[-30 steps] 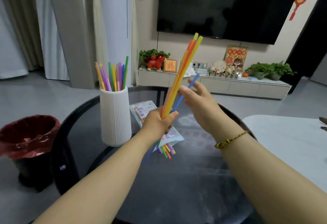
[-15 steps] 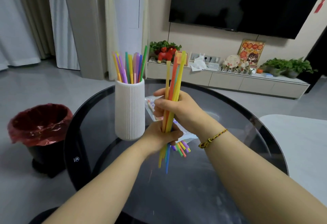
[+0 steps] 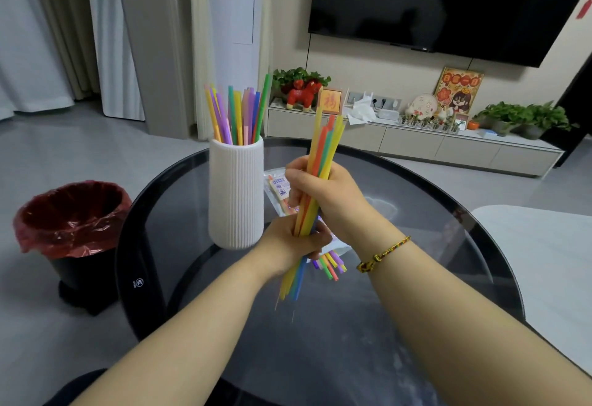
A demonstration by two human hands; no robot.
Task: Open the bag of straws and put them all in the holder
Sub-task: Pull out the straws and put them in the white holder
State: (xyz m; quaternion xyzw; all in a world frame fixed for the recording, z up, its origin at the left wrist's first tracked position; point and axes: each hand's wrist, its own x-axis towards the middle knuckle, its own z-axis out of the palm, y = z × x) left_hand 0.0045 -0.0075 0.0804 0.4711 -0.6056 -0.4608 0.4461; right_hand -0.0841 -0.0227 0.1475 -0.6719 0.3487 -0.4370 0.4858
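Observation:
Both my hands grip one upright bundle of coloured straws (image 3: 324, 146) above the table. My left hand (image 3: 296, 240) is closed around its lower part, my right hand (image 3: 323, 195) around its middle. The bundle's lower ends stick out below my left hand. To the left stands a white ribbed holder (image 3: 236, 194) with several straws (image 3: 237, 115) upright in it. Behind my hands the clear plastic bag (image 3: 278, 187) lies on the table, and a few straw ends (image 3: 330, 266) poke from its near end.
A round dark glass table (image 3: 416, 213) carries everything. A black bin with a red liner (image 3: 69, 223) stands on the floor at the left. A white tabletop (image 3: 551, 261) lies at the right. A TV and low cabinet are at the back.
My right hand came in and closed on the bundle above my left hand. The bundle swung from a rightward tilt to nearly upright and slid lower through my left hand.

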